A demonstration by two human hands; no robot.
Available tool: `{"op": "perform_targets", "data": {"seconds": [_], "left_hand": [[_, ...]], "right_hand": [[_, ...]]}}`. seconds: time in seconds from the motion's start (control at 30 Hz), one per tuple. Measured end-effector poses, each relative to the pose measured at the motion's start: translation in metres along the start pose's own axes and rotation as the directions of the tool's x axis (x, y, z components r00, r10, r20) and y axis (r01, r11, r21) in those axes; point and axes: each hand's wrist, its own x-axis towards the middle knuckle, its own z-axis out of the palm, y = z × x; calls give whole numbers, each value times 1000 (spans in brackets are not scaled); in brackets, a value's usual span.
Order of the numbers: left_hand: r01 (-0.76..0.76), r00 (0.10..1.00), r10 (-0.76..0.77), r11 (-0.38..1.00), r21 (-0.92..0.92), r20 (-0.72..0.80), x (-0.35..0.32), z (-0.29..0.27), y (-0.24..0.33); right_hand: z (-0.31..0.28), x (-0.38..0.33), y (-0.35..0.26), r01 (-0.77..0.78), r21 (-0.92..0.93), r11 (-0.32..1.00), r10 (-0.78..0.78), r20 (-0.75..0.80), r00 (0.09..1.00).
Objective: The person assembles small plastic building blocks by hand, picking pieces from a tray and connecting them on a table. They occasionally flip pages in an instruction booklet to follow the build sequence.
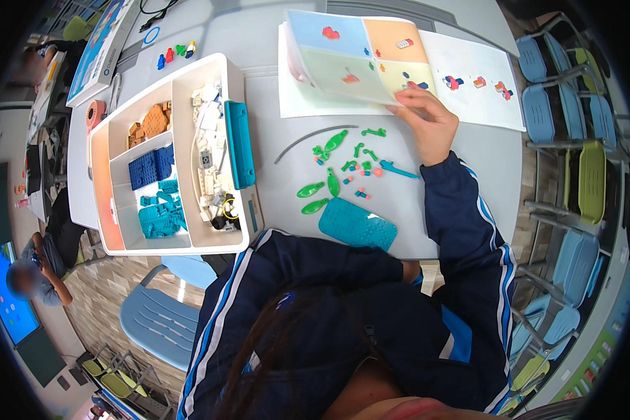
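An instruction booklet (479, 63) with coloured picture panels lies open at the table's far side. My right hand (427, 119) pinches the lower edge of a page, which is lifted and curved mid-turn. My left arm is folded across my front below the table edge. Only a sliver of my left hand (411, 270) shows, its fingers hidden. Between me and the booklet lie green leaf-shaped pieces (334, 183), a grey flexible tube (308, 138), a teal stick-like piece (400, 170) and small coral-and-teal pieces (362, 193). A teal studded plate (357, 222) rests closest to me.
A white sorting box (250, 224) at left holds tan, dark blue, teal and white building bricks in compartments. Several small coloured figures (169, 58) stand beyond it, beside a boxed set (101, 52). Blue chairs (162, 318) surround the table; another person (45, 269) is at far left.
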Motion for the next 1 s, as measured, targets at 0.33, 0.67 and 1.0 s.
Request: {"op": "perform_targets", "data": {"seconds": [0.33,0.67,1.0], "left_hand": [[10,1000,-10,1000,13,13,-6,-2,-2],[5,1000,-5,1000,5,22,-3,-5,1],[-2,1000,2,1000,-9,19,-6,-6,2]], "right_hand": [[11,7,-17,415,-594,689,-297,291,910],[8,3,10,275,-409,870,-234,148,961],[-87,22,11,-85,639,765,470,-462,752]]}}
